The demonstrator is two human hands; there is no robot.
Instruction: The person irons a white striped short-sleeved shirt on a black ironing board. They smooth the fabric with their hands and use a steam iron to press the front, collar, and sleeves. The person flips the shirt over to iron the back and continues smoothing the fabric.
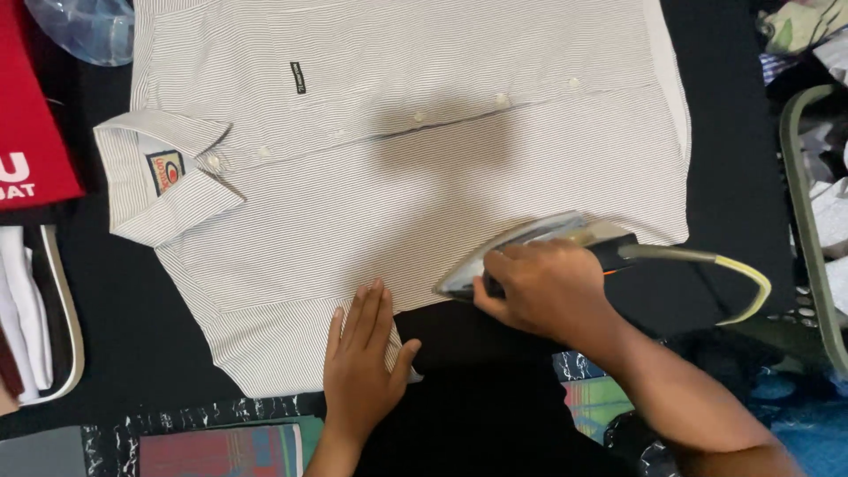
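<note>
A white shirt with fine grey stripes (424,177) lies spread on a black surface (724,177), collar to the left and button placket running across. My right hand (543,287) grips the handle of a silver clothes iron (530,243), which rests on the shirt's near edge with its tip pointing left. A pale yellow-green cord (733,265) leaves the iron's rear to the right. My left hand (362,362) lies flat, fingers together, pressing down the shirt's short sleeve at the near side.
A red garment (26,132) and folded white and dark cloth (35,309) lie at the left. A clear plastic object (84,26) sits at top left. A basket with clothes (817,221) stands at the right. Patterned fabric (221,446) shows along the near edge.
</note>
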